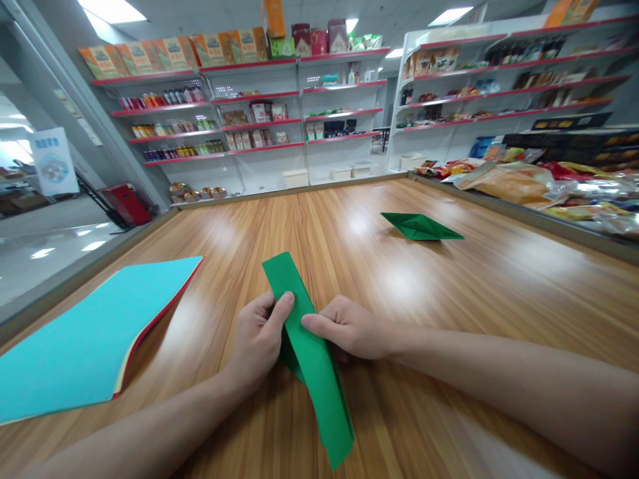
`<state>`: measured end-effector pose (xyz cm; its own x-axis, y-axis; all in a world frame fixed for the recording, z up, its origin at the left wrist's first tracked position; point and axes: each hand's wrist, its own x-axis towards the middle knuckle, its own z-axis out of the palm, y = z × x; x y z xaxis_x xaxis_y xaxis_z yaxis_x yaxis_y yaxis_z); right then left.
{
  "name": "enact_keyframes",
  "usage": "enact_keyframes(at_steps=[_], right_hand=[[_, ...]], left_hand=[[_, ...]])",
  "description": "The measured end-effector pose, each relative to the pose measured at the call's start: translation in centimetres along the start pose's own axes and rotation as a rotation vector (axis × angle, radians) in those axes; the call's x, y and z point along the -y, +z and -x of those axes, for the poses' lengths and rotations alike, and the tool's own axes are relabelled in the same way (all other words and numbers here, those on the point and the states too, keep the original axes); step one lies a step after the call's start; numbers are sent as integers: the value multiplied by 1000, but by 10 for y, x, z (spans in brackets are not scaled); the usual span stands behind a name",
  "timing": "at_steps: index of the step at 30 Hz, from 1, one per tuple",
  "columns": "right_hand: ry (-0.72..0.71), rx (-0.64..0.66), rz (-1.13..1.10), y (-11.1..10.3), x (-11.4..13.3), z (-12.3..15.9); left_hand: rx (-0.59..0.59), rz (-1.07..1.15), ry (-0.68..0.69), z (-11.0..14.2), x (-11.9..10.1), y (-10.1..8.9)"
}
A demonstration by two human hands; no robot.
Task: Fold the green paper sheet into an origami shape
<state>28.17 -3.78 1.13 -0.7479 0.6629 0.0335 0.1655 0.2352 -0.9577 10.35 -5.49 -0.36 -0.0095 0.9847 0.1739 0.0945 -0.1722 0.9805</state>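
Observation:
A strip of folded green paper [312,356] is held up over the table, slanting from upper left to lower right. My left hand [259,332] grips its left edge, thumb on top and the other fingers curled behind. On the opposite edge, my right hand [349,327] pinches the paper with its thumb on the front face; its fingertips are hidden behind. A loose flap hangs under the strip near the left hand, and the lower end gapes slightly. Farther back on the right lies a folded green paper boat shape [422,227], touched by neither hand.
The wooden table [239,233] has a raised dark edge. At left lies a stack of coloured paper [104,326], light blue on top with yellow and red beneath. Packaged snacks [519,183] are heaped beyond the right edge. Stocked shelves [259,123] line the back.

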Motion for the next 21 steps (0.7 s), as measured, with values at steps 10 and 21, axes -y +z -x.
enact_keyframes(at_steps=[10, 21], right_hand=[[-9, 69, 111, 0, 2, 3], [-5, 95, 90, -4, -3, 3]], left_hand=[[-49, -24, 44, -3, -3, -1], [-95, -22, 49, -2, 1, 0]])
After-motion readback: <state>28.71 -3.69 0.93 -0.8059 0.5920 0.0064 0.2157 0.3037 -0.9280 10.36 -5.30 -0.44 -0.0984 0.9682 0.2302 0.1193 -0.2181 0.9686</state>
